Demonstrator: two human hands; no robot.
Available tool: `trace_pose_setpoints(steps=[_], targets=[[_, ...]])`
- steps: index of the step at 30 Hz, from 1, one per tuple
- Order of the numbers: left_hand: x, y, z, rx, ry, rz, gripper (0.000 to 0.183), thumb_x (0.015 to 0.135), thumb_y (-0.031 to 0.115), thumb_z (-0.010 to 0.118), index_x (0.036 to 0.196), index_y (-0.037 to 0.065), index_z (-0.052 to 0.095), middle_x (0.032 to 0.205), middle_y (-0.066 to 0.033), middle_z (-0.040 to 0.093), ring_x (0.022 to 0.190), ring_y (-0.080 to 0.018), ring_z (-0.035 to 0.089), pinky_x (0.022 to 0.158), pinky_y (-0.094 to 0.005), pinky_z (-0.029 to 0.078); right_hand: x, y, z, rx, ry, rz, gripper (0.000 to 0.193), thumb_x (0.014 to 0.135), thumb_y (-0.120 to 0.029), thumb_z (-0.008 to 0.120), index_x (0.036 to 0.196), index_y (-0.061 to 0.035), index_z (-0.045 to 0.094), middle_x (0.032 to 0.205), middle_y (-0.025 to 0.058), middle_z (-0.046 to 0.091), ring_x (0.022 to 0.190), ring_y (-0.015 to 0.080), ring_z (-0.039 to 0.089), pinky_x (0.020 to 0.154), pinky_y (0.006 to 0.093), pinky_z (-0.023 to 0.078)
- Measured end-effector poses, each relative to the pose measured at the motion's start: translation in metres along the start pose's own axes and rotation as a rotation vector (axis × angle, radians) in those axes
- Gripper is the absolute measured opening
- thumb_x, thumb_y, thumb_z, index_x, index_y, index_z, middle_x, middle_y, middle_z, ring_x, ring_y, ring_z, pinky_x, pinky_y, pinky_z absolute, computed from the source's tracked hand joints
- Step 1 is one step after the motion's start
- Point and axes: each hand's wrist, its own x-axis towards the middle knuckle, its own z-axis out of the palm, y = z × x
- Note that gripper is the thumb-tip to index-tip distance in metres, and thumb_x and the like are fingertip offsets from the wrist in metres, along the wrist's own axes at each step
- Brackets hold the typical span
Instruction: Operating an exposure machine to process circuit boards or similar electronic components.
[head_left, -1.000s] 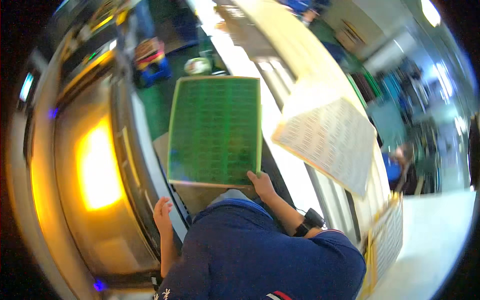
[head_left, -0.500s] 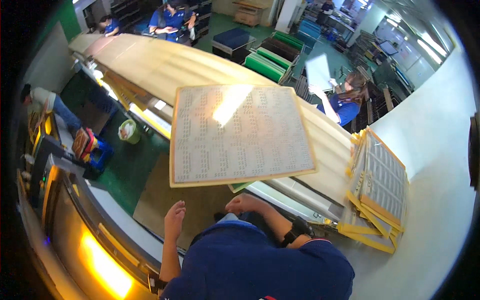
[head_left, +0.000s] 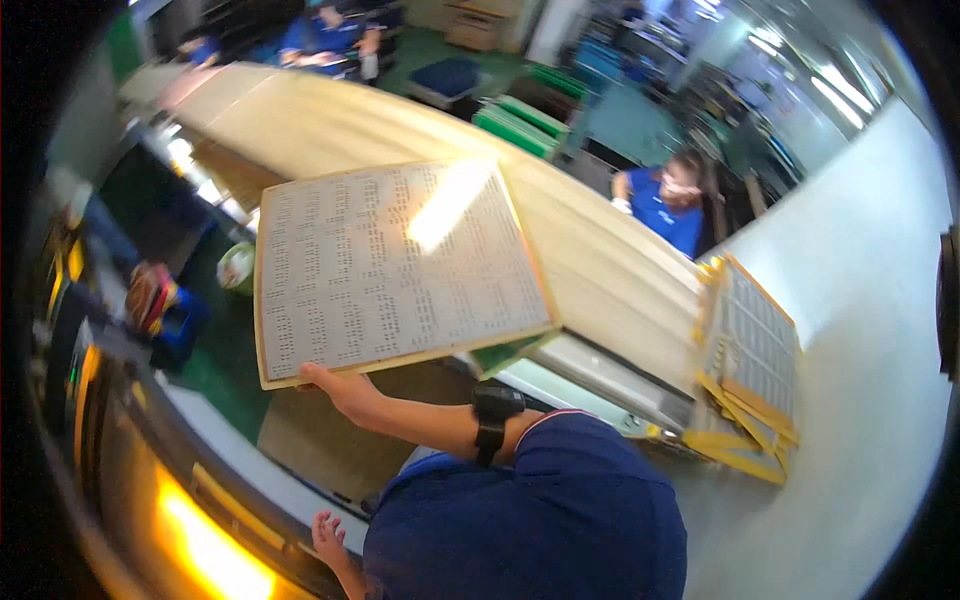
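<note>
Right hand (head_left: 340,390) grips the perforated panel's (head_left: 395,265) lower edge; left hand (head_left: 328,538) hangs spread, seemingly empty.

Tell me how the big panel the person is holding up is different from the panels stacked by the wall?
The held panel is in the air, gripped at its lower left corner by one hand; the stacked panels rest leaning on one another by the white wall. The held panel shows its whole face with a bright glare patch; the stacked ones overlap, partly hidden. Both are flat, pale, yellowish-framed panels covered in rows of small marks.
</note>
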Motion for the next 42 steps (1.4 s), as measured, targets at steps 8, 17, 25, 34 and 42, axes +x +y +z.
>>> trace_pose_setpoints(steps=[8,17,25,34,42], targets=[[-0.104,-0.018,-0.089,0.009,0.793,0.142,0.048,0.095,0.013,0.057,0.139,-0.004,0.048,0.142,-0.0174,0.050,0.132,-0.0284,0.047,0.111,-0.0394,0.036,-0.050,0.149,0.151,-0.445,-0.828,0.632,0.035,0.090,-0.024,0.073,0.114,0.0015,0.069,0.110,0.0092,0.070,0.099,0.0194,0.064,0.087,0.0344,0.051],[-0.160,-0.029,-0.167,0.731,1.300,-0.188,0.079,0.091,0.044,0.061,0.153,0.008,0.027,0.161,-0.0209,0.015,0.148,-0.0452,0.014,0.115,-0.0656,0.010,-0.060,0.420,0.293,-0.548,-1.404,0.890,0.041,0.096,-0.008,0.053,0.136,0.0021,0.051,0.128,0.0123,0.061,0.115,0.0238,0.059,0.101,0.0385,0.045],[-0.106,-0.109,-0.206,0.629,0.988,-0.547,0.070,0.092,0.060,0.051,0.154,0.032,0.033,0.165,-0.0060,0.015,0.149,-0.0484,0.005,0.103,-0.0831,0.003,-0.094,0.433,0.397,-1.060,-1.814,-0.032,0.085,0.094,-0.024,0.065,0.156,-0.0015,0.013,0.161,0.0238,0.019,0.149,0.0363,0.020,0.120,0.0460,0.019],[-0.122,-0.130,-0.269,0.701,1.103,-0.682,0.070,0.094,0.057,0.050,0.156,0.035,0.025,0.166,-0.0020,0.015,0.152,-0.0359,0.009,0.108,-0.0790,0.004,0.023,0.202,0.641,-0.658,-1.556,-1.291,0.053,0.088,-0.031,0.076,0.127,-0.0004,0.058,0.123,0.0164,0.063,0.110,0.0274,0.063,0.096,0.0394,0.052],[-0.109,-0.051,-0.134,-0.426,1.229,-0.082,0.063,0.099,0.051,0.043,0.140,0.004,0.050,0.147,-0.0187,0.048,0.134,-0.0365,0.046,0.112,-0.0455,0.035,0.064,0.215,0.521,-0.977,-1.978,-1.028,0.033,0.067,-0.019,0.087,0.082,-0.0023,0.062,0.093,0.0171,0.067,0.089,0.0340,0.061,0.084,0.0467,0.046]])
